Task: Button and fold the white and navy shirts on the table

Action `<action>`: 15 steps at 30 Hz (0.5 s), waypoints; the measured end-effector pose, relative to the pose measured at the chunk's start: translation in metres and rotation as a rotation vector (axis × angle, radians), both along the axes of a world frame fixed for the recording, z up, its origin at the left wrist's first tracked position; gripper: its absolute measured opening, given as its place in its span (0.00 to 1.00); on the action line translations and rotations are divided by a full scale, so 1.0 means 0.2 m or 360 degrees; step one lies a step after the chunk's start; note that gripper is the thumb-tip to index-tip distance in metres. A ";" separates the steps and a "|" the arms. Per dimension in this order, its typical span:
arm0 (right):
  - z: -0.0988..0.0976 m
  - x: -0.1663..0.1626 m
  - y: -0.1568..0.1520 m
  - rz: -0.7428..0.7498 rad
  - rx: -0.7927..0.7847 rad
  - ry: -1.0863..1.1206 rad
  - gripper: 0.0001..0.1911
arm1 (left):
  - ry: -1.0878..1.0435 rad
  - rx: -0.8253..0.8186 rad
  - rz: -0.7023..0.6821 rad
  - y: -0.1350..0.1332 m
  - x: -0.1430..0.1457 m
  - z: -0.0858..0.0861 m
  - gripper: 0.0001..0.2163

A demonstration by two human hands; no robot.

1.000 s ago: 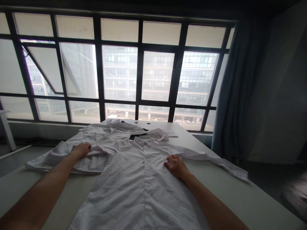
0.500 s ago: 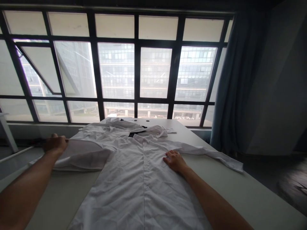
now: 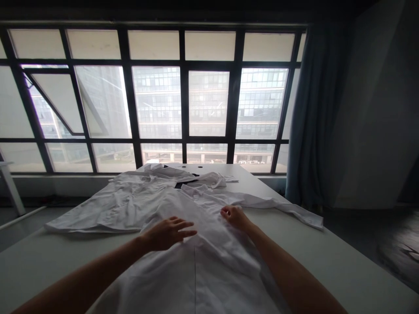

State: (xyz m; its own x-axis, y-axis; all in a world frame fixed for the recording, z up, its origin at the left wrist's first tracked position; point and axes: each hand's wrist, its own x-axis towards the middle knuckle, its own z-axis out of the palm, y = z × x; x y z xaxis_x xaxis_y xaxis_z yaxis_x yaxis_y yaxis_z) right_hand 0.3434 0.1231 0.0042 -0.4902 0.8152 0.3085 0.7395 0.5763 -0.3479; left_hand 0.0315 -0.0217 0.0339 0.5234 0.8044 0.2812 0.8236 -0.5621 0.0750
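A white button-up shirt (image 3: 203,266) lies front up on a pale table (image 3: 330,261), collar toward the window. Its left sleeve is folded across the chest. My left hand (image 3: 166,233) rests flat on that folded sleeve with fingers stretched out. My right hand (image 3: 234,216) presses on the shirt's right chest near the shoulder, fingers curled on the cloth. The right sleeve (image 3: 288,209) stretches out to the right over the table.
More white garments (image 3: 111,205) lie spread at the left and back of the table, with a dark item (image 3: 180,184) near the collar. A large window (image 3: 157,100) stands behind the table, and a dark curtain (image 3: 314,122) hangs at the right.
My left hand carried the shirt's left sleeve from the far left across onto the chest and now lies flat on it. My right hand stayed nearly where it was.
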 end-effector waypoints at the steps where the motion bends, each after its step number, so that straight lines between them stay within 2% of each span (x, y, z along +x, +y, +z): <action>1: 0.01 0.00 -0.01 0.0056 -0.0083 0.0024 0.19 | 0.0003 -0.0002 0.0011 0.01 0.00 -0.03 0.22; 5: 0.05 -0.03 -0.04 0.0356 -0.0565 0.0073 0.28 | -0.0010 0.0009 0.0129 0.11 -0.14 -0.02 0.25; 7: 0.08 -0.03 -0.07 0.0435 -0.0708 0.0009 0.29 | -0.0050 -0.0019 0.0317 0.17 -0.25 0.00 0.27; 10: 0.14 -0.02 -0.11 0.0476 -0.0874 -0.0201 0.28 | -0.0124 -0.0258 0.0571 0.24 -0.39 0.00 0.34; 13: 0.19 0.00 -0.15 0.0497 -0.1025 -0.0382 0.24 | -0.0231 -0.0491 0.0524 0.28 -0.51 -0.02 0.39; 15: 0.20 0.02 -0.16 0.0514 -0.1107 -0.0317 0.20 | -0.0307 -0.0545 0.0471 0.30 -0.55 -0.03 0.38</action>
